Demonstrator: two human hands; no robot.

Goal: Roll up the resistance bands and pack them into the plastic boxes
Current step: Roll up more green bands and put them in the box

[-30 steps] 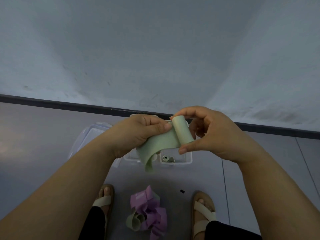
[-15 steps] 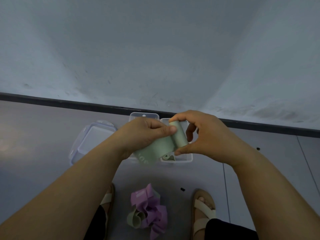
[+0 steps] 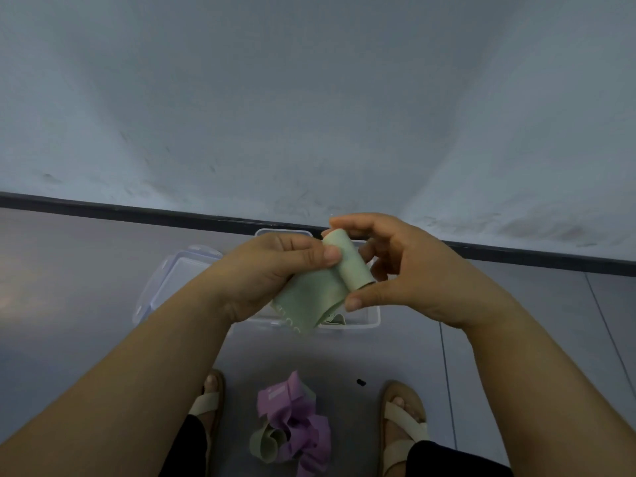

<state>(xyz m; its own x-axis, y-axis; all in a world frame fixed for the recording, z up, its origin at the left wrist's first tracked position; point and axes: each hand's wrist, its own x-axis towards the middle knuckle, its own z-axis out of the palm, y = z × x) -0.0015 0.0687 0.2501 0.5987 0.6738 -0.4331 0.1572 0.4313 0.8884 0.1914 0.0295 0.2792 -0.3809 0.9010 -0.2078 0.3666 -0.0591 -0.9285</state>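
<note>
A pale green resistance band (image 3: 321, 287) is held in the air between both hands, partly rolled into a tube at its upper right end. My left hand (image 3: 275, 273) grips the flat loose part, thumb pressed against the roll. My right hand (image 3: 395, 266) pinches the roll by its two ends, index finger on top and thumb below. Under the hands stands a clear plastic box (image 3: 373, 316) on the floor, with a rolled green band (image 3: 335, 318) showing inside. A pile of loose purple bands (image 3: 299, 425) and a green band (image 3: 266, 445) lies between my feet.
A clear lid (image 3: 172, 280) lies left of the box, and a second clear box (image 3: 284, 233) peeks out behind my hands. A grey wall with a black skirting (image 3: 103, 206) runs close behind. My sandalled feet (image 3: 402, 425) flank the pile. A small black speck (image 3: 360, 382) lies on the floor.
The roll has grown thicker and the loose tail shorter as the hands keep winding. The tail that hung down a second ago is now drawn up into my left hand.
</note>
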